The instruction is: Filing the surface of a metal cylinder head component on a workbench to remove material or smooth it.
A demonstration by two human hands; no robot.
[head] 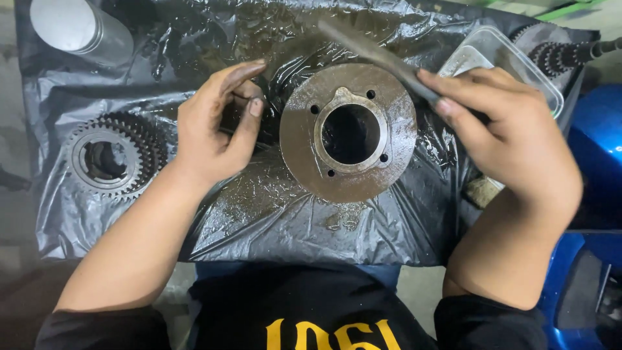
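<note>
Black sheet: a crinkled, oily plastic sheet [272, 220] covers the surface and carries every part.
Disc: a rusty brown metal disc [298, 139] lies flat at the middle of the sheet, between the two hands, with a wide round hole ringed by a raised collar and small bolt holes.
Left hand: the left hand [210, 126] sits just left of the disc, grimy, its fingers curled and thumb bent toward them; the grip is loosely closed on nothing I can see, and whether it touches the disc I cannot tell.
Right hand: the right hand [512, 133] hovers at the disc's right edge, its grip pinching a file.
File: the flat grey file [372, 55] slants up and left from the fingers, its blade passing over the disc's upper rim.
Gear: a toothed steel gear [113, 159] lies flat at the far left, well apart from the disc.
Cylinder: a pale metal cylinder [81, 29] lies at the top left corner.
Tub: a clear plastic tub [512, 55] sits behind the right hand.
Shaft: a dark geared shaft [567, 55] lies at the top right, beside the tub.
</note>
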